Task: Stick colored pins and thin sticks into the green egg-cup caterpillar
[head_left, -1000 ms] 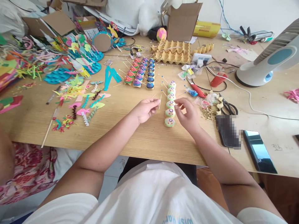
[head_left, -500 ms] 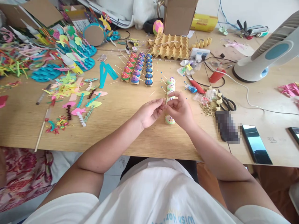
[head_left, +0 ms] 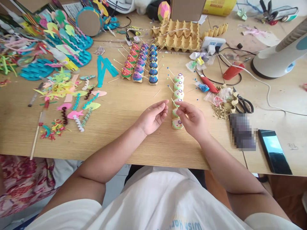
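Note:
My right hand (head_left: 193, 120) pinches a thin, pale toothpick (head_left: 174, 103) between thumb and fingertips, its free end pointing up and left. My left hand (head_left: 153, 117) is just to the left, fingers curled and thumb pressed against them; whatever they hold, if anything, is hidden. Between and behind the hands runs a caterpillar made from egg-carton cups (head_left: 178, 94), painted pale green and white with coloured dots and purple rings. Blue-tipped sticks (head_left: 170, 71) stand out from its farther cups. My right fingers partly cover the nearer cups.
Red, purple and blue egg-carton caterpillars (head_left: 138, 68) stand farther back, before an uncut egg carton (head_left: 184, 41). Paper fish and scraps (head_left: 69, 92) lie left. On the right are scissors (head_left: 245, 104), a red-handled tool (head_left: 211, 83), a phone (head_left: 274, 151) and a white cable (head_left: 268, 95).
My hands have moved apart; the toothpick now shows in my right fingers alone. The view has tilted down slightly, and more of the pale caterpillar is visible.

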`<state>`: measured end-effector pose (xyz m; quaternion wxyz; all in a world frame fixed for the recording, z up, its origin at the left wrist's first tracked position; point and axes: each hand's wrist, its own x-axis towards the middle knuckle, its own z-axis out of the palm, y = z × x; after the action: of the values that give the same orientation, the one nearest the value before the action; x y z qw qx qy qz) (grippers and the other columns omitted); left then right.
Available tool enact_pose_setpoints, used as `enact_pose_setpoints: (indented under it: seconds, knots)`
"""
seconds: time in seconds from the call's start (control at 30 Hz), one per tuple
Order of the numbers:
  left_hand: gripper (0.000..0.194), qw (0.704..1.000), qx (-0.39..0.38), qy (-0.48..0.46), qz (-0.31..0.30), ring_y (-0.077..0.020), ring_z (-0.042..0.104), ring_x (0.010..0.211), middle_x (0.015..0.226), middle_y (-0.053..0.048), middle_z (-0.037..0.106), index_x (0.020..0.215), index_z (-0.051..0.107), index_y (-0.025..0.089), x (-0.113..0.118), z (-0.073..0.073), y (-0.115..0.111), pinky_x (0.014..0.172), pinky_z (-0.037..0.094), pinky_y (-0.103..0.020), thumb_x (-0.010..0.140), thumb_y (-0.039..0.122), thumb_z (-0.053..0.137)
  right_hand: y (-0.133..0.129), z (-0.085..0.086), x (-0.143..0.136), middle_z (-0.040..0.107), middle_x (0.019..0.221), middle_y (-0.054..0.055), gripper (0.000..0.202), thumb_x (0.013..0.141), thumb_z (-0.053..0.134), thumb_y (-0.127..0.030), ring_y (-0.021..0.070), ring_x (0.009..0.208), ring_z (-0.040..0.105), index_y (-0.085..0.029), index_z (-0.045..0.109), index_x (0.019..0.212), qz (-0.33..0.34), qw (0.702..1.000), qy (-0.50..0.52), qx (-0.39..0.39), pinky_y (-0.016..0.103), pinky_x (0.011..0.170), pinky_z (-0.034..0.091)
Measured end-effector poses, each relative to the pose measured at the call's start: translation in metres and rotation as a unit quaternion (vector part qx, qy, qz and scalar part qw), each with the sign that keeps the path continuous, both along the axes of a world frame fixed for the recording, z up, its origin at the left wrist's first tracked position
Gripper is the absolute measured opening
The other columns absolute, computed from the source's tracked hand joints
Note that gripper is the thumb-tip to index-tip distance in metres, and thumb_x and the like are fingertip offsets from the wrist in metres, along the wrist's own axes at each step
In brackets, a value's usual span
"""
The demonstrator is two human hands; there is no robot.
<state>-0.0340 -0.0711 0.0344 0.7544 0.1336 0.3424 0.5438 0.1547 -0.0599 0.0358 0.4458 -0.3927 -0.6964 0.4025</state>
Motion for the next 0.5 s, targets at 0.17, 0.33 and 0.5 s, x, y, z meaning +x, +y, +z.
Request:
enact_pose_setpoints:
  seconds: [0.17,0.33,0.5]
  knots:
    - [0.010,1.000,0.001,0.011,0.000,-0.0026,0.068,0.068,0.076,0.002,0.075,0.094,0.081,0.017,0.0010,-0.0008,-0.0033,0.062,0.054,-0.009,0.089,0.010,0.077,0.0012,0.0008,0.0009,0.073,0.087,0.004,0.021,0.093,0.062,-0.020,0.0162,0.077,0.064,-0.023,0.080,0.103,-0.028,0.998,-0.041,0.030,0.034,0.073,0.054]
    - [0.008,1.000,-0.017,0.025,-0.007,-0.0030,0.069,0.066,0.076,0.002,0.075,0.093,0.081,0.016,0.0039,0.0005,-0.0067,0.062,0.054,-0.010,0.088,0.010,0.080,0.0003,0.0065,0.0032,0.071,0.078,0.003,0.015,0.090,0.066,-0.017,0.0159,0.070,0.061,-0.024,0.079,0.092,-0.071,0.991,-0.051,0.097,0.034,0.070,0.055]
    - [0.005,0.999,-0.031,0.036,-0.003,-0.0036,0.069,0.065,0.074,0.001,0.075,0.088,0.079,0.015,0.0048,0.0013,-0.0071,0.061,0.054,-0.011,0.088,0.010,0.079,-0.0048,0.0022,0.0017,0.076,0.086,0.004,0.011,0.093,0.074,-0.035,0.0174,0.076,0.069,-0.025,0.078,0.096,-0.038,0.998,0.025,0.047,0.035,0.072,0.060]
